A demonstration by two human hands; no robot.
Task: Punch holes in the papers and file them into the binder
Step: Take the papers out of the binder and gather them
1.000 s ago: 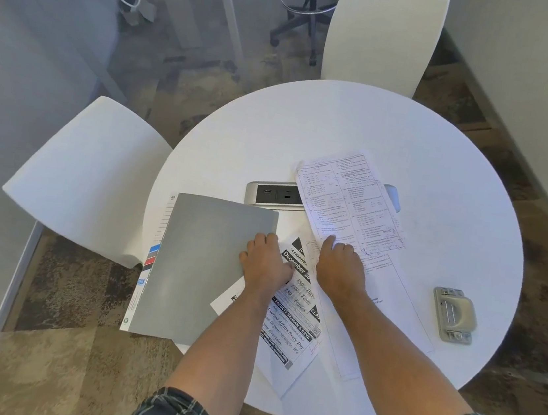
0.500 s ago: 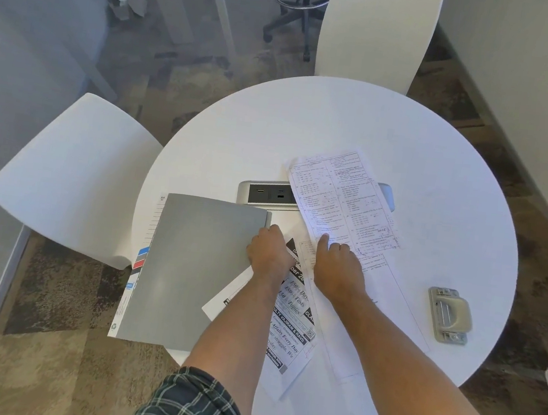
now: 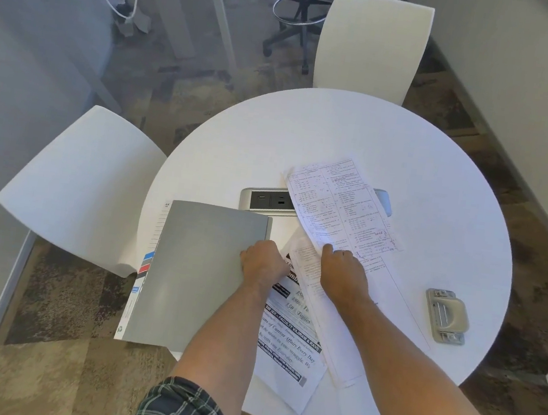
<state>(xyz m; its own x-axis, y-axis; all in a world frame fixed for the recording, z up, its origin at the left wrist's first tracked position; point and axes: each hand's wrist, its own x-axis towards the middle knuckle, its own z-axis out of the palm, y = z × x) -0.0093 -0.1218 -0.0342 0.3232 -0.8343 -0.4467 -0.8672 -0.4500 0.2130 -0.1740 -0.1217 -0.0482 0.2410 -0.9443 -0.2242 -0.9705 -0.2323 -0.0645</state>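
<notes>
Both hands rest palm-down near the middle of the round white table point(image 3: 411, 148). Left hand point(image 3: 264, 263), fingers curled and close together, presses on the right edge of the closed grey binder point(image 3: 195, 277), where the cover meets the printed flyer with bold black headings point(image 3: 287, 343); whether it grips the cover's edge I cannot tell. Right hand point(image 3: 343, 274) lies flat with fingers loosely together on the overlapping white sheets of fine printed text point(image 3: 342, 205), pinning them rather than clasping anything.

The binder's near-left corner overhangs the table rim, and the flyer's lower corner comes close to the near rim. One sheet covers the right end of the silver power-outlet strip point(image 3: 266, 199) set in the tabletop. A beige hole punch point(image 3: 445, 314) sits well apart to the right (nothing touches it). Bare tabletop lies open beyond the papers, toward the white chair point(image 3: 372, 43) on the far side.
</notes>
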